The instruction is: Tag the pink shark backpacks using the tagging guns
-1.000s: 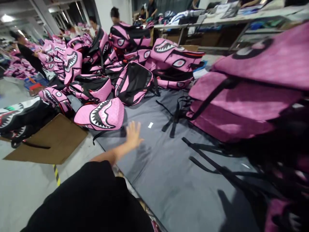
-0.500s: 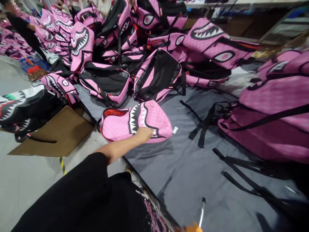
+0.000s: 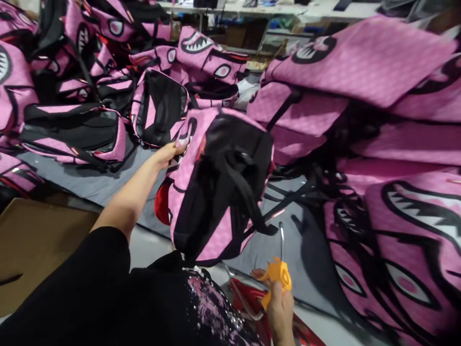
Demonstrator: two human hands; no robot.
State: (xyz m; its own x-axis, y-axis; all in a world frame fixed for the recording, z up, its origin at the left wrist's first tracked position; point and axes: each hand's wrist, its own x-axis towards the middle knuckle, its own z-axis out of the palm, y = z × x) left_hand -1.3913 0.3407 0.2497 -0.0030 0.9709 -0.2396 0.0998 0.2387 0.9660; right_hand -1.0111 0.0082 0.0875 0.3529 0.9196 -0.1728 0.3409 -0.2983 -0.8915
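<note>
My left hand (image 3: 172, 153) is closed on the edge of a pink and black backpack (image 3: 201, 192). The backpack is tilted up over the grey-covered table (image 3: 292, 259), its black back panel and straps toward me. Part of its shark-mouth print shows beside my fingers. Low at the right, my right hand (image 3: 281, 307) is wrapped round an orange-handled tool (image 3: 281, 275) with a thin metal rod and a dark tip. Its exact kind is unclear. The rod points away from me, just right of the backpack's hanging strap.
Pink shark-print backpacks (image 3: 406, 250) are stacked high at the right. More backpacks (image 3: 75, 129) lie piled at the left and back. A cardboard sheet (image 3: 39, 240) is at the lower left. Something red (image 3: 248, 293) lies below the table edge.
My left hand has turned the backpack from its shark-mouth side to its black strap side and brought it nearer. My right hand has come into view with the orange tool. The view has swung right.
</note>
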